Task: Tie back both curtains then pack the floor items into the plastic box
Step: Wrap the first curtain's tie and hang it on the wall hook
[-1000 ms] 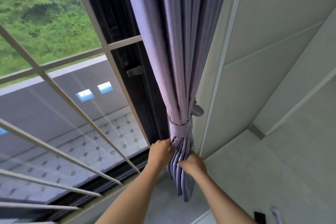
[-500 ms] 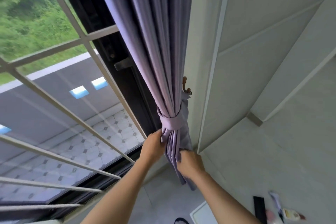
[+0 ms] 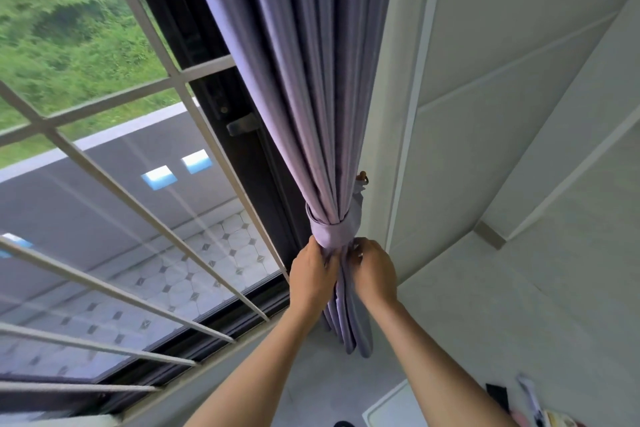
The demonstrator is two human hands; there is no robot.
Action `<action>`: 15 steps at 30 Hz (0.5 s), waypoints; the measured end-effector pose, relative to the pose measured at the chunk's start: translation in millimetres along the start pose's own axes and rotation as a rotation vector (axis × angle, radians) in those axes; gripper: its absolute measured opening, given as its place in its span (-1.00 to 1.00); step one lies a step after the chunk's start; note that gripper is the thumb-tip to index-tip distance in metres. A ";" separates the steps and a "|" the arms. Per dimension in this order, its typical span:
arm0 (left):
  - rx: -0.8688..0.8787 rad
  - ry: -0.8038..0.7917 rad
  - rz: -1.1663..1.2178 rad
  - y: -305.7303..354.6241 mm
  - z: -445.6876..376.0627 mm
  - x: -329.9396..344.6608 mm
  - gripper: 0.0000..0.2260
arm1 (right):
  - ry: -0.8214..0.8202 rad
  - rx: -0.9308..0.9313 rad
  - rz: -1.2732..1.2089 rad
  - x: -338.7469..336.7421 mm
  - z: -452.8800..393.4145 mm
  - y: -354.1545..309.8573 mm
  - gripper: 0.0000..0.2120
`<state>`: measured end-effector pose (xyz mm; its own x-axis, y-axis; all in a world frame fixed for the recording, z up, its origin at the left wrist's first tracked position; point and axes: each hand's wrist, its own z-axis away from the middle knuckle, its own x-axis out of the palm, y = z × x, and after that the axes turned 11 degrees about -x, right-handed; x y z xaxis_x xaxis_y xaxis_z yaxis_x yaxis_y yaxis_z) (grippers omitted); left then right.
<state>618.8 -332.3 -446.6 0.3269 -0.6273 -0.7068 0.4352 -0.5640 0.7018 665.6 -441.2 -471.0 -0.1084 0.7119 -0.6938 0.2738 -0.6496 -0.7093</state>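
Below the tieback [image 3: 332, 234], left hand [image 3: 313, 276], right hand [image 3: 374, 270] pinching curtain [image 3: 304, 80], fingertips hidden.

The pale floor [image 3: 346, 392] carries a white box corner [image 3: 388, 406] and small items [image 3: 530, 402] (blurred, at the right edge).

One head-worn wide-angle view looks forward and down, close on the curtain [image 3: 311, 97] and window [image 3: 104, 149].
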 end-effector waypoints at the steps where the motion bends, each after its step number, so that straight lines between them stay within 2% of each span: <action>1: 0.011 -0.006 -0.005 -3.5 -2.7 0.1 -0.91 | -0.002 -0.017 0.025 0.1 -0.1 1.3 -0.81; 7: -0.021 -0.120 0.011 -26.9 -14.9 -12.7 -0.75 | -0.057 -0.191 0.189 4.3 6.4 4.1 -0.87; 11: -0.024 -0.133 -0.039 -25.8 -24.6 -24.3 -0.72 | -0.102 -0.232 0.224 4.8 5.1 -6.3 -0.83; 15: 0.057 -0.098 -0.195 -20.6 -21.3 -29.6 -0.70 | -0.135 -0.230 0.241 -0.3 3.5 -15.1 -0.78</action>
<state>618.0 -290.6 -442.0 0.1570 -0.5511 -0.8195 0.4334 -0.7072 0.5586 658.1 -432.6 -460.5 -0.1358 0.4942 -0.8587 0.5127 -0.7065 -0.4878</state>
